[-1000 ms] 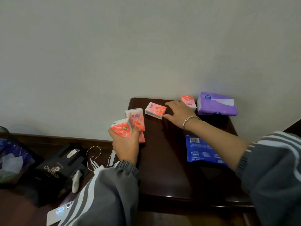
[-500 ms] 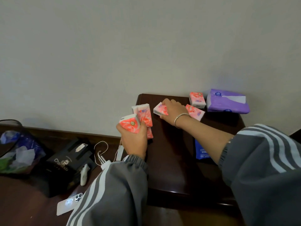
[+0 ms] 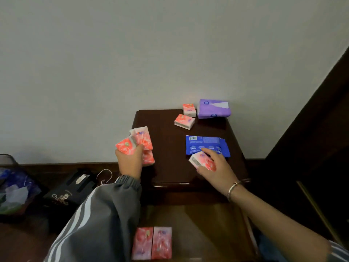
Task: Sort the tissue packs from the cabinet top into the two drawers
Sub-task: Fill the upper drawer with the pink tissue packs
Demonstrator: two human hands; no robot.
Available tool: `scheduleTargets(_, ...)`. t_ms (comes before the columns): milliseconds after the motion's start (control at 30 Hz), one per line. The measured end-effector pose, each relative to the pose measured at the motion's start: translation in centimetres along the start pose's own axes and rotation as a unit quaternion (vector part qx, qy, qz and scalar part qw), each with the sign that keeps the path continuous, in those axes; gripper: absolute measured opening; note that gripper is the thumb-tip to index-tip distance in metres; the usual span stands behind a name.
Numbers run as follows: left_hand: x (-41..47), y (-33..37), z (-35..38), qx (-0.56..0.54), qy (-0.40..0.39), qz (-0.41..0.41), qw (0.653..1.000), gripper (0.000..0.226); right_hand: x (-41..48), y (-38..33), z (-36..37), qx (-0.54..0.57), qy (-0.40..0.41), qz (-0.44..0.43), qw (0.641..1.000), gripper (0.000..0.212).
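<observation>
Dark wood cabinet top (image 3: 166, 148) is standing against a pale wall (image 3: 132, 53). Left hand (image 3: 130, 161) is still curling round a bundle of pink packs (image 3: 142, 141) at the top's left edge, thumb pressing on the front one. Right hand (image 3: 217, 172), which 0.5 s ago was gripping at the rear of the top, is now drawn back toward the front edge. It is pinching 1 pink pack (image 3: 202, 161) between thumb and fingers, over the near edge of the blue pack (image 3: 206, 145). 2 loose packs (image 3: 184, 121) are lying at the back, the farther one just beside the purple pack (image 3: 213, 109).

View is now tipping lower than before. An open drawer (image 3: 204, 229) is showing under the front edge, with 2 stored packs (image 3: 152, 242) lying side by side in it, touching. Black box (image 3: 66, 193) is sitting on the floor at left.
</observation>
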State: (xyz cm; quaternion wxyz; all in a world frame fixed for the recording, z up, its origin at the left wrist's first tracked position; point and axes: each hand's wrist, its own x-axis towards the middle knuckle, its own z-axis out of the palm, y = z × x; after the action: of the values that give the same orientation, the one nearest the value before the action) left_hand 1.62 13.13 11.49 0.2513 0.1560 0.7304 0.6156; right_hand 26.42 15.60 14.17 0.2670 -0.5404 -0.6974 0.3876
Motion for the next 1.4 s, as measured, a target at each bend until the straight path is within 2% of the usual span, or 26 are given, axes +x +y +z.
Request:
scheduleTargets(167, -7.9, -2.8, -3.3, -0.015, -0.053, 0.018, 0.998, 0.058, -6.4, 4.8, 0.2, 0.033, -0.030, 0.068, 0.997, 0.057)
scheduleTargets(400, -14.1, -8.0, -6.5, 0.026, -0.091, -0.017, 0.995, 0.046, -11.4, 7.9, 3.4, 0.071, -0.081, 0.157, 0.982, 0.060)
scheduleTargets(533, -14.9, -9.7, -7.8, 0.062, -0.071, -0.009, 0.995, 0.044, -11.6, 7.9, 6.4, 0.086, -0.116, 0.217, 0.965, 0.055)
scheduleTargets(667, -15.1, -10.7, -9.2, 0.058, -0.005, -0.017, 0.998, 0.061, -11.3, 7.4, 8.9, 0.076, -0.114, 0.243, 0.960, 0.057)
scheduleTargets(767, -15.0, -11.1, -10.1, 0.041, 0.021, -0.014, 0.999, 0.070, -11.1, 7.3, 10.2, 0.016, -0.129, 0.239, 0.962, 0.057)
scheduleTargets(833, -14.9, -11.3, -10.3, 0.028, 0.016, -0.014, 0.999, 0.074, -11.2, 7.2, 10.7, -0.034, -0.165, 0.218, 0.961, 0.046)
scheduleTargets(900, -14.8, -11.2, -10.3, 0.019, 0.007, -0.016, 1.000, 0.072, -11.4, 7.0, 10.8, -0.097, -0.214, 0.179, 0.955, 0.033)
scheduleTargets(967, -14.5, -11.1, -10.3, 0.023, -0.014, -0.026, 0.999, 0.066, -11.6, 7.1, 10.7, -0.140, -0.238, 0.143, 0.951, 0.029)
scheduleTargets(1100, -14.0, -11.2, -10.4, 0.056, -0.062, -0.049, 0.995, 0.059, -11.7, 7.5, 10.9, -0.152, -0.219, 0.134, 0.955, 0.035)
scheduleTargets(1200, -13.8, -11.1, -10.3, 0.079, -0.092, -0.057, 0.991, 0.056, -11.9, 7.4, 11.3, -0.183, -0.192, 0.128, 0.956, 0.031)
scheduleTargets(1400, -14.0, -11.3, -10.6, 0.073, -0.133, -0.087, 0.985, 0.045, -12.5, 7.9, 10.9, -0.172, -0.217, 0.114, 0.954, 0.031)
